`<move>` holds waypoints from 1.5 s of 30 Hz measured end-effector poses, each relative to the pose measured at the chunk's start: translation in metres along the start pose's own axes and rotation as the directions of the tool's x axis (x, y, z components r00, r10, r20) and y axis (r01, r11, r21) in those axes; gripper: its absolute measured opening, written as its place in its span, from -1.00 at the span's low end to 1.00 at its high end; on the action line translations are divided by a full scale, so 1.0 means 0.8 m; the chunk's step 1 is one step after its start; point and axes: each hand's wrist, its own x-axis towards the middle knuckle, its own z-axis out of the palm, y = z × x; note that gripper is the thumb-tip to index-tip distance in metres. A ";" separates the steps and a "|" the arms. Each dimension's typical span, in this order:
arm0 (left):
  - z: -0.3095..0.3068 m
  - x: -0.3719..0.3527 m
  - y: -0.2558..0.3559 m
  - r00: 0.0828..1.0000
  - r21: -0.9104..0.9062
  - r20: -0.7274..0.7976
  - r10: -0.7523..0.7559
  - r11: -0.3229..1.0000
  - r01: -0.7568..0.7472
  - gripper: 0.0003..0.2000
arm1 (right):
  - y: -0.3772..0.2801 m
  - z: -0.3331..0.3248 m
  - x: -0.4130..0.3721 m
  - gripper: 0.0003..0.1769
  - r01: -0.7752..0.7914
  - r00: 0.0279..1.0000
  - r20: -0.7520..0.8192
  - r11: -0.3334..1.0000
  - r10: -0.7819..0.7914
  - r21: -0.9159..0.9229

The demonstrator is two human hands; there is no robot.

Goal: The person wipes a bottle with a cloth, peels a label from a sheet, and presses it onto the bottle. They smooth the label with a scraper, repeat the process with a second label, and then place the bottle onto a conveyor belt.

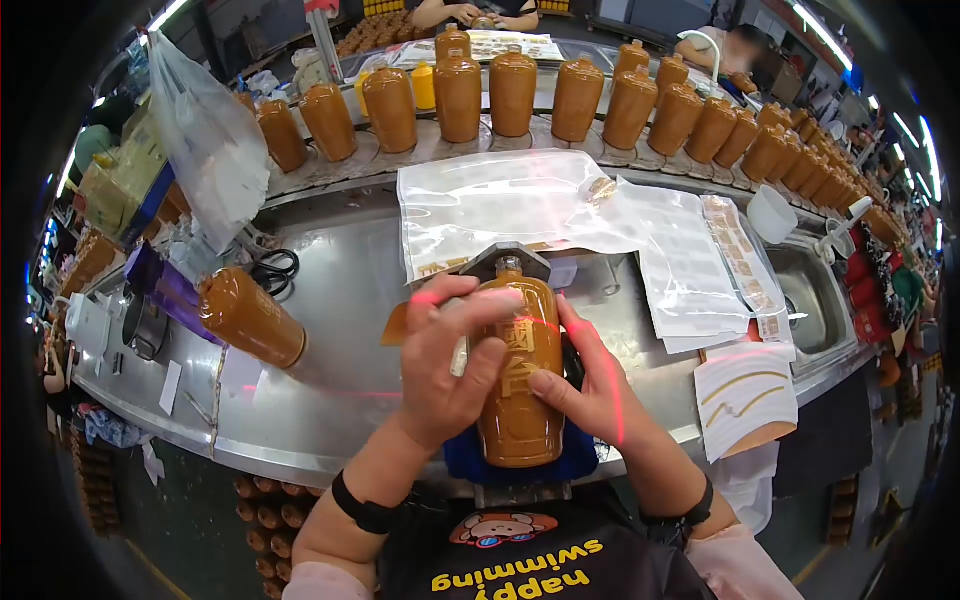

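Observation:
A glossy brown bottle (520, 425) with gold characters leans back in front of me, its neck at a dark notched holder (515, 257). Beneath its lower part lies a blue cloth (585, 455). My right hand (598, 385) grips the bottle's right side, thumb on the front beside the lower character. Over the bottle's upper left side is my left hand (450, 355), fingers bent near the characters. A small white stick-like thing (459, 358) shows at its palm, mostly hidden by the fingers. Red light lines cross both hands and the bottle.
Another brown bottle (250, 318) lies tilted at the left on the metal table (340, 400). Transparent sheets (500, 205) and lettering strips (745, 260) lie behind and right. Several bottles (512, 95) line the curved conveyor. A sink (810, 300) is at right; people work beyond.

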 end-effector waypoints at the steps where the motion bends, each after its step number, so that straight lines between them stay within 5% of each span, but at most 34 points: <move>1: 0.002 0.003 0.003 0.999 -0.044 0.035 -0.001 0.999 0.002 -0.74 | 0.000 0.000 -0.001 0.06 -0.002 1.000 -0.003 1.000 0.002 0.006; 5: 0.011 0.008 -0.015 0.987 -0.168 0.012 -0.161 0.973 0.161 -0.72 | 0.000 0.000 0.000 0.06 0.000 1.000 0.002 1.000 0.000 -0.009; 8: 0.028 0.007 -0.028 0.877 -0.682 0.121 -0.464 0.603 0.414 -0.70 | 0.001 0.000 -0.001 0.06 -0.008 1.000 0.003 1.000 0.008 -0.026; 12: 0.031 0.015 -0.031 0.826 -0.844 0.189 -0.532 0.342 0.413 -0.70 | 0.000 -0.001 0.000 0.06 -0.014 1.000 0.013 1.000 0.015 -0.019; 15: 0.031 0.012 -0.027 0.796 -0.850 0.176 -0.580 0.318 0.420 -0.73 | -0.005 -0.006 0.000 -0.02 0.013 1.000 0.028 0.996 -0.011 -0.088; 18: 0.032 0.010 -0.024 0.765 -0.837 0.165 -0.623 0.322 0.442 -0.73 | 0.000 -0.018 0.014 -0.12 0.000 1.000 -0.027 0.993 0.003 0.117; 26: 0.040 0.008 -0.029 0.749 -0.758 0.192 -0.634 0.389 0.524 -0.69 | -0.010 -0.013 0.062 -0.37 0.073 0.996 -0.035 0.989 -0.078 -0.130; 30: 0.038 0.007 -0.023 0.717 -0.727 0.167 -0.676 0.407 0.553 -0.68 | -0.011 -0.014 0.061 -0.42 0.009 1.000 -0.026 0.998 -0.010 -0.065; 32: 0.025 0.003 -0.023 0.930 -0.354 -0.046 -0.365 0.876 0.327 -0.69 | -0.016 -0.021 0.058 -0.44 0.047 0.998 -0.040 0.994 -0.051 -0.102; 33: 0.016 -0.001 -0.023 0.985 -0.106 -0.078 -0.156 0.983 0.148 -0.68 | -0.020 -0.028 0.059 -0.45 0.112 0.989 -0.083 0.982 -0.126 -0.149; 35: -0.003 0.001 -0.011 0.999 0.070 0.000 0.053 0.996 -0.053 -0.70 | -0.034 -0.046 0.068 -0.48 0.223 0.951 -0.155 0.942 -0.266 -0.249; 36: -0.007 0.000 -0.010 0.989 0.148 0.069 0.132 0.979 -0.141 -0.71 | -0.047 -0.051 0.079 -0.60 0.256 0.951 -0.135 0.954 -0.277 -0.155; 38: -0.006 -0.003 -0.008 0.981 0.213 0.071 0.182 0.958 -0.194 -0.70 | -0.085 -0.059 0.103 -0.72 0.305 0.944 0.211 0.915 -0.254 -0.264; 41: -0.004 -0.010 -0.009 0.971 0.269 0.087 0.222 0.933 -0.237 -0.69 | -0.081 -0.062 0.156 -0.73 0.372 0.921 0.321 0.744 -0.222 -0.554; 42: -0.005 -0.010 -0.011 0.969 0.283 0.090 0.229 0.927 -0.245 -0.68 | -0.081 -0.066 0.162 -0.73 0.410 0.906 0.339 0.727 -0.254 -0.551; 44: -0.005 -0.010 -0.012 0.971 0.293 0.084 0.225 0.925 -0.240 -0.67 | -0.086 -0.060 0.159 -0.74 0.510 0.786 0.510 0.832 -0.349 -0.217; 45: -0.006 -0.012 -0.012 0.972 0.294 0.086 0.218 0.927 -0.233 -0.67 | -0.083 -0.053 0.158 -0.73 0.466 0.826 0.484 0.833 -0.289 -0.299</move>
